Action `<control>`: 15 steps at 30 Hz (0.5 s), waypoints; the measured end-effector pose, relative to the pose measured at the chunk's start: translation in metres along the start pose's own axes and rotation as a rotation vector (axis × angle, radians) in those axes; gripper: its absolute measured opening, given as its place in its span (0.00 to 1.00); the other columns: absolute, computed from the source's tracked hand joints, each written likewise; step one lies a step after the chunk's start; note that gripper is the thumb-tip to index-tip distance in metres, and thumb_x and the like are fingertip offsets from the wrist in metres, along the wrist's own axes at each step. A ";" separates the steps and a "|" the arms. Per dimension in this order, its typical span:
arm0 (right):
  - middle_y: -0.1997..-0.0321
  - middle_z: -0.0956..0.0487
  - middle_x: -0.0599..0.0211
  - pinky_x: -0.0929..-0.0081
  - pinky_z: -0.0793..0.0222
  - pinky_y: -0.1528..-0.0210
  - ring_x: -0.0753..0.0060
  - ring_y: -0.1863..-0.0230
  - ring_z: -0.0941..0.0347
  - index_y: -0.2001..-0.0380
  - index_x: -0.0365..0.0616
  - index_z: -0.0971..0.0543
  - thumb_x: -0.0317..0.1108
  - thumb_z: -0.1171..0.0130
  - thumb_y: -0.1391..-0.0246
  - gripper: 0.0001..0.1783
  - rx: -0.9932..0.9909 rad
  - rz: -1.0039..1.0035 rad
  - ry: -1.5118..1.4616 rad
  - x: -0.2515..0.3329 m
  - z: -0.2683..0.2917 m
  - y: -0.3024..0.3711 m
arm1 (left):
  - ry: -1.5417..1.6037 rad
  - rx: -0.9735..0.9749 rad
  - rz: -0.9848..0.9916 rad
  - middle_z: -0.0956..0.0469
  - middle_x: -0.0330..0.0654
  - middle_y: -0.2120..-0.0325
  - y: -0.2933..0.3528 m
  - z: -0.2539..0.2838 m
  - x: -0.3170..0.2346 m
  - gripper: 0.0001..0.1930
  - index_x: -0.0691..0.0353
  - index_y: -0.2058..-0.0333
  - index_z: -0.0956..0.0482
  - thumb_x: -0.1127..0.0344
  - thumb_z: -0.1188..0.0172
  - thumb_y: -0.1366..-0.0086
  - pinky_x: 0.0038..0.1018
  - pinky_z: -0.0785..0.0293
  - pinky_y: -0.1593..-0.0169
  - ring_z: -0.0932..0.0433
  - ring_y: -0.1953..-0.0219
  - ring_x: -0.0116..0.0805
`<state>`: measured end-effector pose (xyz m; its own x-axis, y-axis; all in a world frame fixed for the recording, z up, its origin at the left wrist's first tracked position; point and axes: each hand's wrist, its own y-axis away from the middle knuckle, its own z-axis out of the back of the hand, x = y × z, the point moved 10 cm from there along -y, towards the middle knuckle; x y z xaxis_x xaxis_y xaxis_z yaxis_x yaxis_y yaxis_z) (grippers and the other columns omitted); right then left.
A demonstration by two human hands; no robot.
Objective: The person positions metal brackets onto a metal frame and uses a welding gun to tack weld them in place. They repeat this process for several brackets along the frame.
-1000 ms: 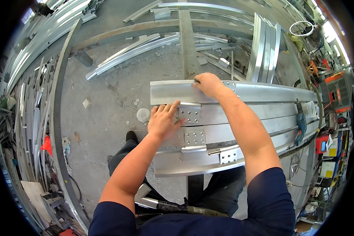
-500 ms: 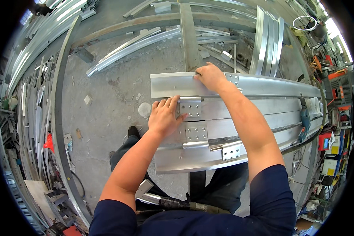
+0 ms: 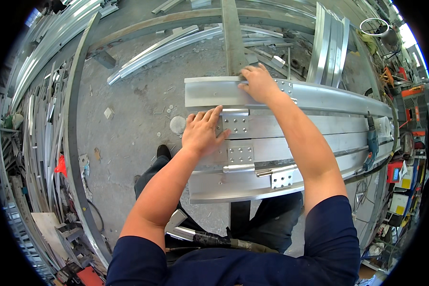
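My left hand lies flat with its fingers stretched over the left ends of two middle aluminium profiles, beside a silver hinge with several rivets. Farther off, my right hand grips the upper edge of a far aluminium profile, its thumb on the near face and fingers over the edge. A second hinge lies on the nearer middle profile. On the near profile sits a third hinge with a pin sticking out. My right wrist partly covers another riveted plate.
A teal power drill rests across the profiles' right side. A steel frame beam runs away beneath them. Long profiles lean at the back right. Metal offcuts are piled left, and tools crowd the right.
The far profile has shifted slightly away with my right hand, so its gap to the middle profiles is wider. My left hand stays at the hinge. The whole view has moved a little.
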<state>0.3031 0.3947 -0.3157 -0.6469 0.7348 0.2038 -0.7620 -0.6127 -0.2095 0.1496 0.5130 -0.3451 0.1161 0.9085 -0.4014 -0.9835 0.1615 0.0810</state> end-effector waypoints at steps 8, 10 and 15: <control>0.56 0.21 0.59 0.59 0.32 0.45 0.52 0.50 0.28 0.55 0.41 0.18 0.39 0.36 0.46 0.17 0.196 0.013 -0.327 0.042 -0.003 0.063 | 0.048 0.024 0.050 0.22 0.44 0.50 0.000 0.007 0.003 0.39 0.51 0.33 0.38 0.42 0.39 0.38 0.38 0.42 0.35 0.29 0.43 0.41; 0.56 0.21 0.59 0.61 0.32 0.46 0.52 0.51 0.28 0.56 0.41 0.18 0.38 0.36 0.46 0.16 0.217 0.052 -0.342 0.047 -0.009 0.071 | 0.058 -0.002 0.016 0.21 0.44 0.52 0.001 0.009 0.000 0.39 0.51 0.34 0.37 0.41 0.38 0.39 0.38 0.42 0.35 0.29 0.44 0.40; 0.57 0.21 0.59 0.60 0.31 0.46 0.52 0.50 0.28 0.56 0.41 0.18 0.35 0.38 0.44 0.15 0.238 -0.026 -0.326 0.047 -0.013 0.074 | 0.049 -0.163 -0.113 0.22 0.44 0.51 0.006 0.015 -0.003 0.40 0.54 0.35 0.36 0.41 0.36 0.41 0.38 0.43 0.34 0.28 0.44 0.39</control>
<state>0.2172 0.3877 -0.3336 -0.5735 0.6435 0.5070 -0.7388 -0.6737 0.0194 0.1453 0.5171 -0.3301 0.2239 0.8676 -0.4441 -0.9745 0.1932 -0.1138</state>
